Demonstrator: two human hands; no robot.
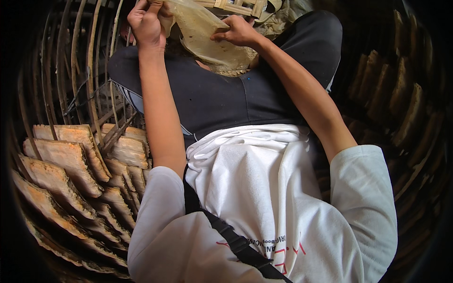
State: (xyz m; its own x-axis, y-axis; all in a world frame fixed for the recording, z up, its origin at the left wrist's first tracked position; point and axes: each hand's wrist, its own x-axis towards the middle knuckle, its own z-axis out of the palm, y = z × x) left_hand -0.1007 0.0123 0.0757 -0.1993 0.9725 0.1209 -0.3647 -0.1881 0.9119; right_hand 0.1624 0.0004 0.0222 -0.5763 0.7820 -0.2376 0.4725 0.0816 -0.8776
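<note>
A thin, translucent, yellowish sheet (200, 35) with dark specks hangs between my hands, above my crossed legs. My left hand (148, 23) is closed on its upper left end, raised near the top of the view. The right edge of the sheet is pinched between the thumb and fingers of my right hand (237, 31). Its lower part droops toward my lap, and what kind of sheet it is I cannot make out. Part of a bare foot (203, 65) shows beneath it.
Rows of rough-edged, pale slabs (59, 153) lean together on my left, below thin upright sticks (75, 42). More slabs (408, 113) stand in shadow at the right. Beyond my hands lie a woven strip frame (231, 6) and crumpled clear plastic (295, 9).
</note>
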